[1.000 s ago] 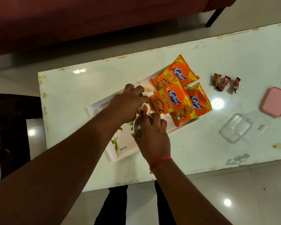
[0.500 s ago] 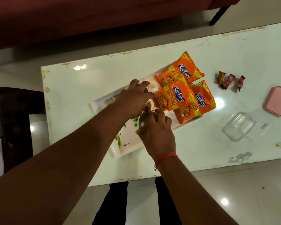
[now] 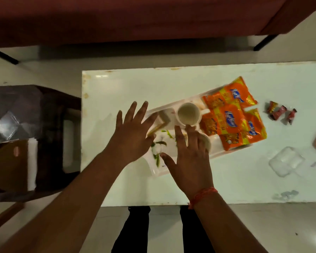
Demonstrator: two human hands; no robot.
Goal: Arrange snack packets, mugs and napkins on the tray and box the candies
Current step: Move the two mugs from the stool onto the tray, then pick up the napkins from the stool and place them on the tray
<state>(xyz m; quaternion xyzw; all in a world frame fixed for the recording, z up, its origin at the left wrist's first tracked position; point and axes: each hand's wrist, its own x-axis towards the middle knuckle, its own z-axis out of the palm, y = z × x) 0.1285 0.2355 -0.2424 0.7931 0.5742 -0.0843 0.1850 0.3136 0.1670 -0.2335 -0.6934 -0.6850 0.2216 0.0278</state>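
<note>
Mostly blurred: left hand and right hand splayed, empty, over tray; second mug half hidden.

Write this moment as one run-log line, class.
left hand: open, over tray | right hand: open, beside mugs | snack packets: on tray | candies: unboxed, on table

White tray lies angled on table. Three orange snack packets overlap on its right end. White mug upright left of packets; second mug nearer, half hidden. Three wrapped candies lie right of tray, clear open box below them.
</note>
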